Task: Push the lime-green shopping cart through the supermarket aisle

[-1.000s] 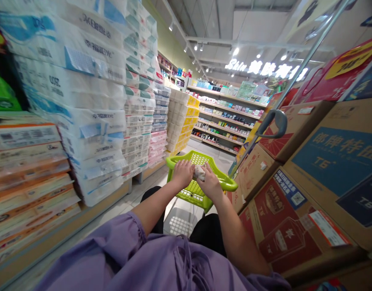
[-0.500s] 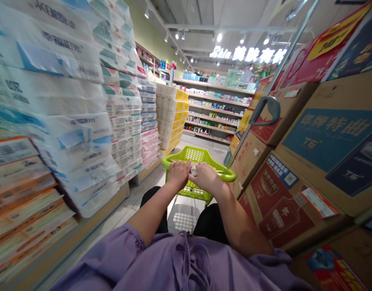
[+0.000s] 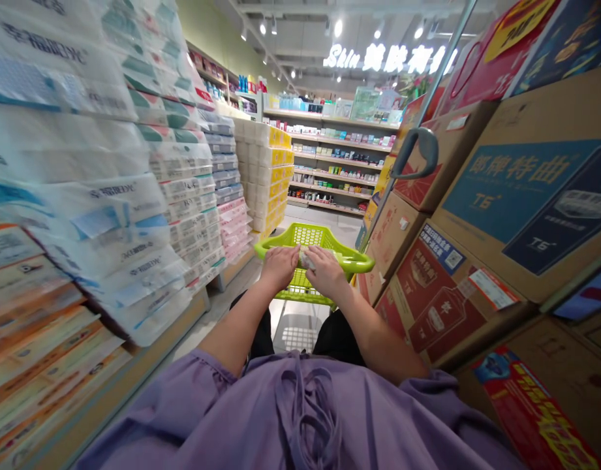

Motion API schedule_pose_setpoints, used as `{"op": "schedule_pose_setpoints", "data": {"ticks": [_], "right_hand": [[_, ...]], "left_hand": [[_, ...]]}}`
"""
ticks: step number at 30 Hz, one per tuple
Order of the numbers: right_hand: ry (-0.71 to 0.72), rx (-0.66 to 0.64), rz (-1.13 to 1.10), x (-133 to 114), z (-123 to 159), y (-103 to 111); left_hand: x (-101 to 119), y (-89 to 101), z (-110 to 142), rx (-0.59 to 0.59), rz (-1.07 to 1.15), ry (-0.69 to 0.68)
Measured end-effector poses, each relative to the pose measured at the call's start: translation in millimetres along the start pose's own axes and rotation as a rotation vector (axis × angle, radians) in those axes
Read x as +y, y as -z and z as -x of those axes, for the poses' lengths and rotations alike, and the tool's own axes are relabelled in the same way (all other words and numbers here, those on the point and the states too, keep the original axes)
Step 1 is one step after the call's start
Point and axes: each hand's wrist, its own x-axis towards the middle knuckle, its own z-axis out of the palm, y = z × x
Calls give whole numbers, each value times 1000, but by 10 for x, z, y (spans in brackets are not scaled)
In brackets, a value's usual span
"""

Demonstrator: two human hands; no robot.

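Observation:
A bright green shopping cart [image 3: 359,264] is in front of me, with its perforated plastic basket tipped away from my body. My left hand [image 3: 280,266] is closed over the left-middle part of the handle. Just right of it, my right hand [image 3: 324,271] rests curled on the same handle, its fingers towards the centre. A small whitish crumpled thing [image 3: 305,260] shows between the two hands at the bar; I cannot make out what it is. Both palms and the undersides of the fingers are hidden.
Tall stacks of wrapped tissue packs [image 3: 109,196] line the left side. On the right, cardboard cartons [image 3: 525,170] rise close to the cart, beside a slanted metal pole with a grey handle [image 3: 416,153]. Stocked shelves [image 3: 334,153] stand across the aisle's far end.
The cart and my hands have advanced along the aisle; the side stacks and far shelves look slightly nearer. My right hand's fingers lie flatter over the handle than before.

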Motion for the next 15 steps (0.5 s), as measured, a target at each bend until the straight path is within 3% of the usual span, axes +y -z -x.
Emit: {"op": "schedule_pose_setpoints", "data": {"ticks": [4, 7, 12, 15], "right_hand": [[-103, -5, 68, 164, 37, 163], [-167, -41, 156, 118, -45, 173], [35, 15, 119, -89, -182, -33], [96, 99, 77, 14, -112, -82]], "left_hand": [[27, 5, 10, 13, -23, 2], [69, -2, 1, 5, -46, 28], [49, -60, -31, 11, -65, 17], [-20, -95, -39, 40, -76, -15]]}}
